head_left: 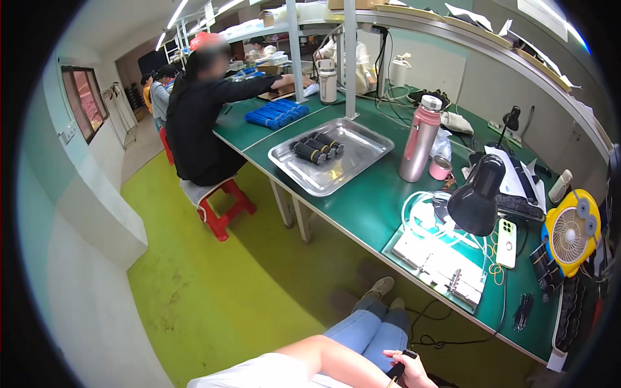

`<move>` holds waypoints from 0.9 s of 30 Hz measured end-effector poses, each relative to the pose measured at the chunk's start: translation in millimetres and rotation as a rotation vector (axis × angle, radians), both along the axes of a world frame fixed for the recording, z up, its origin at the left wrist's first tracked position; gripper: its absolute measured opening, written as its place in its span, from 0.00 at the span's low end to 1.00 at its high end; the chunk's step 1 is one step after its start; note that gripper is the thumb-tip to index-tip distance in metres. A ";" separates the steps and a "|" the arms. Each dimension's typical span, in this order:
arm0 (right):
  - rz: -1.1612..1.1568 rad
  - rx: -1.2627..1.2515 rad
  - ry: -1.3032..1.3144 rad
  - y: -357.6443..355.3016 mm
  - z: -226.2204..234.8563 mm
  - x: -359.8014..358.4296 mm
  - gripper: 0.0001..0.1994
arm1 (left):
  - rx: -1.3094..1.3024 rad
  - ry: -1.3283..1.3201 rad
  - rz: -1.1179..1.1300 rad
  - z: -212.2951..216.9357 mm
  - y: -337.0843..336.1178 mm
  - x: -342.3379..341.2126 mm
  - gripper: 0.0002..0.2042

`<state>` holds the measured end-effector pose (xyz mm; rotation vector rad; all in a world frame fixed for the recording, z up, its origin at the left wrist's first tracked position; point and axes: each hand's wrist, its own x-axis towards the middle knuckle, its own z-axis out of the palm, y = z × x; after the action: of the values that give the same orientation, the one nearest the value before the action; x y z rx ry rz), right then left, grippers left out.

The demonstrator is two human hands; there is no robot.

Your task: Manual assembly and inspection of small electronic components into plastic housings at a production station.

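Right hand (409,370) low over the lap, fingers curled around a small black object (399,366), held well apart from the green workbench (362,200). Steel tray (362,158) on bench holds black cylindrical parts (317,149).

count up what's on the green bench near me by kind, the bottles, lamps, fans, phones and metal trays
Pink bottle: 1
White bottle: 1
Black desk lamp: 1
Yellow desk fan: 1
Phone: 1
Metal tray, holding black cylinders: 1
Total: 6
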<state>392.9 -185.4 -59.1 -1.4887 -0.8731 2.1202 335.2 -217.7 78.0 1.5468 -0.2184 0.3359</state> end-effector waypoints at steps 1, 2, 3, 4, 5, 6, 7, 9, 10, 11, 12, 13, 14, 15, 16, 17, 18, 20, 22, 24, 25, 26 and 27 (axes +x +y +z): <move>-0.042 0.013 -0.017 -0.4 4.8 -2.9 0.11 | 0.125 0.028 -0.058 -7.5 -3.4 8.8 0.13; -0.034 0.005 -0.018 0.9 7.0 -5.6 0.11 | 0.116 0.026 -0.050 -16.1 -2.6 16.1 0.13; -0.032 0.024 -0.018 2.9 9.8 -6.7 0.11 | 0.173 -0.030 0.035 -12.6 1.8 15.9 0.13; -0.030 0.043 -0.017 4.3 11.8 -7.4 0.11 | 0.229 -0.086 0.121 -8.9 5.5 14.3 0.14; -0.029 0.063 -0.017 4.4 12.2 -7.3 0.11 | 0.285 -0.141 0.206 -5.2 7.2 11.8 0.14; -0.029 0.058 -0.021 4.9 9.6 -6.1 0.11 | 0.280 -0.144 0.207 -2.5 6.3 7.0 0.14; -0.014 0.065 -0.004 7.3 4.7 -4.5 0.09 | 0.315 -0.268 0.193 0.0 4.0 -1.5 0.14; 0.015 0.080 0.032 11.4 -1.1 -2.9 0.06 | 0.385 -0.513 0.164 20.6 2.2 -25.6 0.13; 0.017 0.077 0.031 11.5 -1.1 -4.1 0.06 | 0.382 -0.514 0.167 22.1 0.0 -29.0 0.13; 0.013 0.082 0.022 12.5 -1.2 -5.5 0.06 | 0.306 -0.542 0.137 23.2 -2.0 -31.9 0.13; 0.009 0.088 0.013 13.8 -0.6 -7.5 0.06 | 0.229 -0.568 0.108 24.1 -3.7 -34.5 0.13; 0.005 0.094 0.005 15.4 0.7 -10.1 0.06 | 0.152 -0.594 0.077 25.5 -4.7 -36.6 0.13; 0.006 0.091 0.004 17.0 1.6 -13.2 0.06 | 0.150 -0.595 0.079 27.2 -4.7 -39.1 0.13; 0.026 0.107 0.004 19.0 2.8 -16.7 0.06 | 0.120 -0.560 -0.005 29.5 -4.0 -42.0 0.14; 0.045 0.123 0.004 21.3 3.8 -20.5 0.06 | 0.090 -0.525 -0.089 31.7 -3.2 -45.1 0.14; 0.063 0.139 0.005 23.6 4.4 -24.3 0.06 | 0.061 -0.488 -0.175 33.0 -3.0 -48.0 0.14; 0.061 0.139 0.005 26.6 3.4 -28.0 0.06 | 0.060 -0.488 -0.177 32.9 -4.2 -50.0 0.14; 0.109 0.160 -0.004 32.9 0.0 -32.6 0.06 | 0.077 -0.520 -0.185 32.0 -10.3 -49.5 0.15; 0.111 0.162 -0.021 35.5 1.3 -31.1 0.06 | 0.073 -0.550 -0.208 32.6 -12.4 -46.5 0.16; 0.171 0.139 -0.007 46.1 10.8 -39.5 0.05 | 0.103 -0.560 -0.110 34.2 -7.1 -49.4 0.18; 0.197 0.132 0.007 47.6 12.6 -41.6 0.05 | 0.121 -0.557 -0.066 34.0 -4.0 -51.6 0.18; 0.186 0.150 0.026 47.5 12.4 -47.4 0.05 | 0.133 -0.536 -0.080 30.9 1.8 -61.5 0.18; 0.181 0.104 0.066 43.4 11.8 -49.7 0.05 | 0.169 -0.595 0.130 24.7 9.3 -74.2 0.15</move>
<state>343.2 -142.1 -47.3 -1.3244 -1.1123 2.2004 260.9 -208.4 102.7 1.5972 -0.6234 0.8990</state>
